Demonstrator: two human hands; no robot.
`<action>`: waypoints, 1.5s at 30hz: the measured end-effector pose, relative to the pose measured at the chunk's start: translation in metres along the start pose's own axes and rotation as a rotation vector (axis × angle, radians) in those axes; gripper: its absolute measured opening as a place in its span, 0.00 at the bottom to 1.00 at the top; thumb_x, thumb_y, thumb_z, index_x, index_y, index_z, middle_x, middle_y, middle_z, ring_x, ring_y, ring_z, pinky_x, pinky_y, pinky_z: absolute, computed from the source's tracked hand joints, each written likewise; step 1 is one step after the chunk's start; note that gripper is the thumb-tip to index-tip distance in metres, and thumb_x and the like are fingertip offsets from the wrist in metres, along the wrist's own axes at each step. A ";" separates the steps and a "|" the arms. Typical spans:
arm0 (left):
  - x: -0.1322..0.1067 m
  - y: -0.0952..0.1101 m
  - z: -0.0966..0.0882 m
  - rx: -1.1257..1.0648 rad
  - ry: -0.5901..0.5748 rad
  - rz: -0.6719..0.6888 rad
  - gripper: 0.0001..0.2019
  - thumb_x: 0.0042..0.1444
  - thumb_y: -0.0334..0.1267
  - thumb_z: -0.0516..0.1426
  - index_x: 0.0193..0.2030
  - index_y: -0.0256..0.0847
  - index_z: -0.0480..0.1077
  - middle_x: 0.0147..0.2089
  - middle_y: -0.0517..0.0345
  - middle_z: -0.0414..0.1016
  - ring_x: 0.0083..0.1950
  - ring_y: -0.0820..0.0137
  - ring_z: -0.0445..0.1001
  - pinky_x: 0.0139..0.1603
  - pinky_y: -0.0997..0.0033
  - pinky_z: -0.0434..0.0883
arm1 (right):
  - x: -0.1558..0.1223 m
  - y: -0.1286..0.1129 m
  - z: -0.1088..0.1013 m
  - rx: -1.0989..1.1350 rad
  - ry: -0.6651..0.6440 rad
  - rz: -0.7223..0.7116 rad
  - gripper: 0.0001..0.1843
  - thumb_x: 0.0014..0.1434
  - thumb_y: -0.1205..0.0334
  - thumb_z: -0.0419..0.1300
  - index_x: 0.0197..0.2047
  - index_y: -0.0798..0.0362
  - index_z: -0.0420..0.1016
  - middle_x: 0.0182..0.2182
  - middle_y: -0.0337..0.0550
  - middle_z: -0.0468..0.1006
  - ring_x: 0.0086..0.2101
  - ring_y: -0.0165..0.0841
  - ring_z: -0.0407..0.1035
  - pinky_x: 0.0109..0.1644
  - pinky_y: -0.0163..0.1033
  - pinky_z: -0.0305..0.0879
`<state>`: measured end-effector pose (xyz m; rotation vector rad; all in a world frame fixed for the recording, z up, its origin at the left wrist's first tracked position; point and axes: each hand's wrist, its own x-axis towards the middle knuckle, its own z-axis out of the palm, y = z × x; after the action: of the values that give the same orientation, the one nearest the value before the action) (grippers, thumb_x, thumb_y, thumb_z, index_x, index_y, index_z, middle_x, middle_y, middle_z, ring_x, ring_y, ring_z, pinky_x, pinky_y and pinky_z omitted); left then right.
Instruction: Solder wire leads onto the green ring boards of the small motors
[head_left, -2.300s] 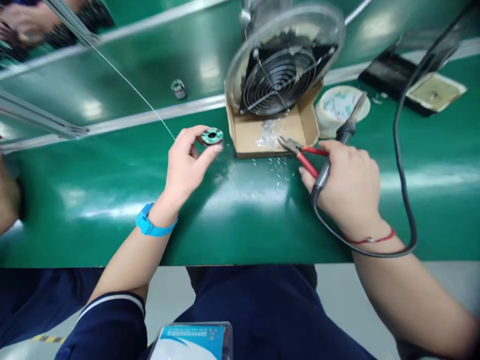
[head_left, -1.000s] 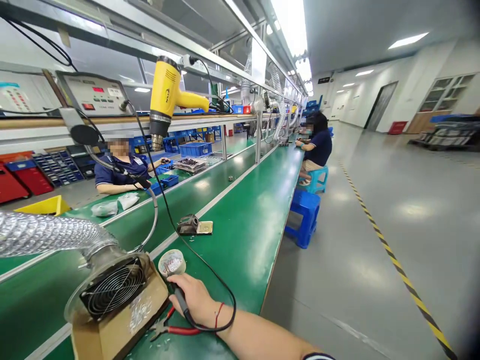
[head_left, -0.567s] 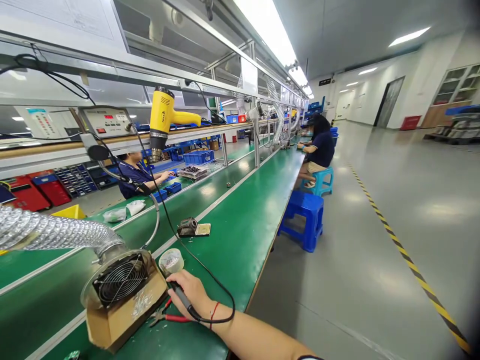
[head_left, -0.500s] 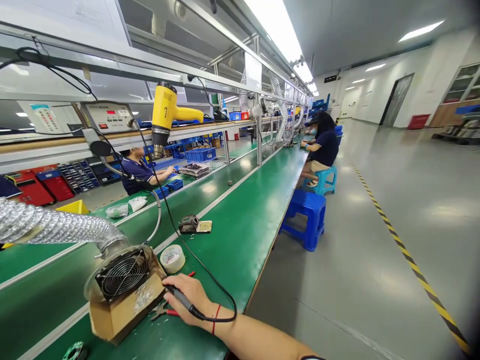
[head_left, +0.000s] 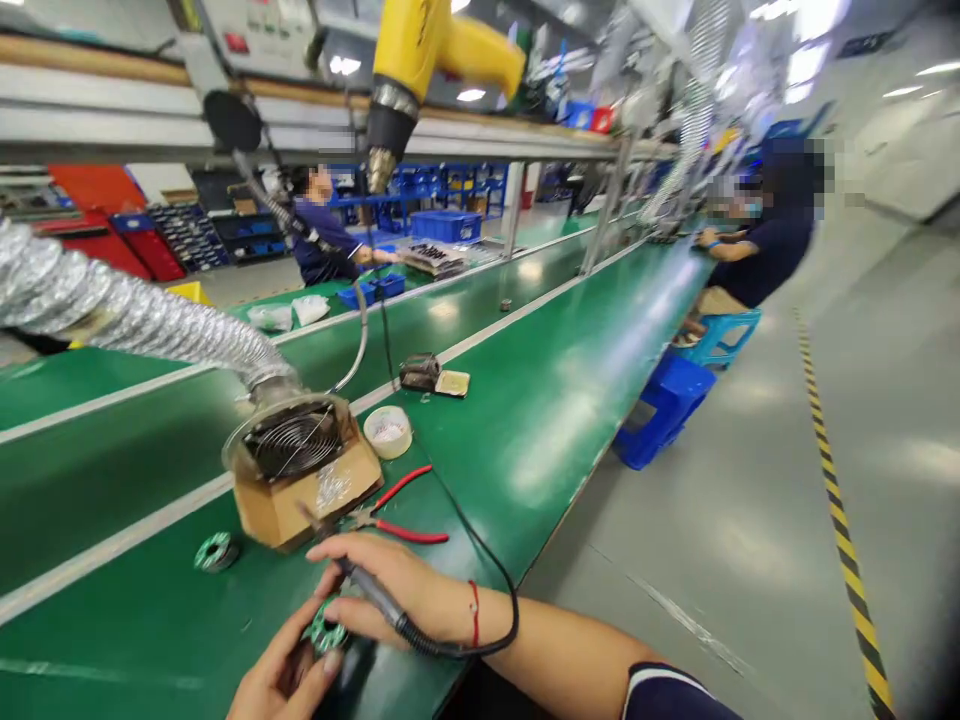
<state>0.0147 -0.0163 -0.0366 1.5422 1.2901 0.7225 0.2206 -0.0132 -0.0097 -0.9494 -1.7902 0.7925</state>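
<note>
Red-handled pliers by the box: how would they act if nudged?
The pliers would likely slide or swivel rather than roll, lying flat with handles spread. They'd probably feel stiff: they look partly metal. The green bench looks glossy, so they may slip easily.

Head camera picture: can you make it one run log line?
left hand: holds green ring part | right hand: holds soldering iron | pliers: open, on bench

Long green tabletop point(head_left: 510, 420) running lower left toward upper right. Grey floor point(head_left: 772, 570) at right, yellow-black stripe point(head_left: 834, 515) along it. Blue stool point(head_left: 664, 405) right of centre. Pale wall point(head_left: 900, 150), bright ceiling light point(head_left: 817, 25) upper right.
</note>
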 end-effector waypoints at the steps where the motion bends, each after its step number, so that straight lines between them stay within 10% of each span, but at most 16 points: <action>1: -0.007 0.008 0.001 0.003 -0.014 -0.027 0.29 0.49 0.60 0.65 0.59 0.60 0.77 0.60 0.60 0.80 0.48 0.52 0.83 0.53 0.52 0.82 | -0.002 -0.003 0.000 0.026 0.009 0.015 0.24 0.61 0.60 0.62 0.60 0.52 0.68 0.45 0.43 0.81 0.45 0.28 0.75 0.55 0.35 0.72; 6: -0.018 0.029 0.010 -0.204 -0.037 -0.025 0.32 0.53 0.56 0.65 0.61 0.41 0.74 0.55 0.48 0.81 0.51 0.58 0.79 0.54 0.60 0.78 | -0.004 -0.007 -0.008 0.241 -0.002 0.195 0.23 0.66 0.62 0.56 0.63 0.51 0.62 0.43 0.40 0.75 0.41 0.25 0.71 0.51 0.35 0.71; 14: -0.031 0.023 0.011 -0.236 -0.189 0.106 0.27 0.67 0.49 0.57 0.70 0.47 0.64 0.37 0.59 0.71 0.29 0.76 0.60 0.29 0.74 0.63 | 0.005 -0.019 -0.024 0.094 -0.146 0.216 0.25 0.66 0.54 0.61 0.64 0.47 0.64 0.38 0.39 0.76 0.40 0.27 0.74 0.48 0.36 0.73; 32: -0.028 0.035 0.007 0.099 -0.046 0.400 0.19 0.66 0.46 0.60 0.59 0.38 0.72 0.30 0.66 0.61 0.27 0.78 0.58 0.28 0.76 0.59 | 0.016 -0.020 -0.022 0.097 -0.248 0.106 0.15 0.64 0.64 0.61 0.54 0.49 0.69 0.33 0.34 0.75 0.33 0.24 0.72 0.41 0.33 0.71; 39: -0.022 0.040 0.012 0.235 0.032 0.305 0.16 0.62 0.35 0.62 0.55 0.40 0.69 0.37 0.63 0.67 0.30 0.76 0.58 0.33 0.74 0.61 | -0.005 -0.008 -0.011 -0.124 -0.066 0.071 0.30 0.60 0.53 0.67 0.62 0.47 0.64 0.43 0.41 0.77 0.43 0.33 0.74 0.51 0.42 0.73; 45: -0.008 0.024 0.011 0.080 -0.011 0.072 0.21 0.55 0.26 0.57 0.56 0.40 0.63 0.47 0.56 0.67 0.31 0.79 0.62 0.34 0.73 0.66 | -0.012 0.005 0.000 -0.482 -0.160 0.002 0.25 0.63 0.57 0.61 0.61 0.52 0.67 0.47 0.50 0.79 0.46 0.43 0.73 0.52 0.52 0.73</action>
<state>0.0319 -0.0263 -0.0178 1.6626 1.2737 0.7142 0.2255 -0.0217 -0.0187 -1.2213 -2.1735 0.4510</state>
